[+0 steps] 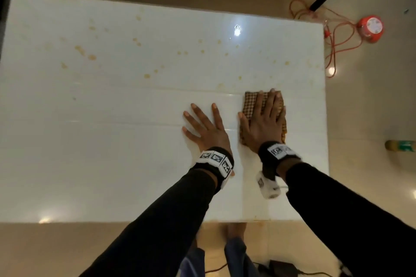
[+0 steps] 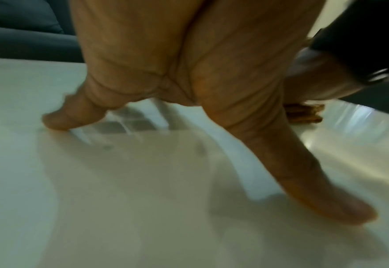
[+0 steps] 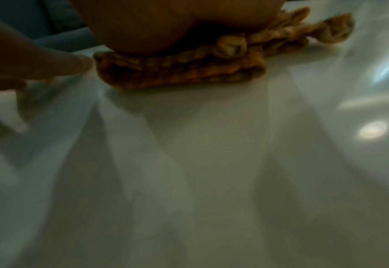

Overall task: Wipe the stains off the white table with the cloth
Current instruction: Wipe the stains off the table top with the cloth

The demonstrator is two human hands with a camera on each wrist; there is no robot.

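Fingers [image 1: 263, 101] of my right hand [image 1: 262, 122] lie straight and spread, pressing the folded checked cloth [image 1: 249, 105] flat at the worktop's [image 1: 112, 141] four o'clock; my left hand [image 1: 206, 127] splays bare beside it, holding nothing. Near half looks clean, I judge; orange stains [image 1: 92, 57] from ten to two o'clock remain. Head view alone shows those; the right wrist view shows the cloth's bunched layers [image 3: 184, 68].
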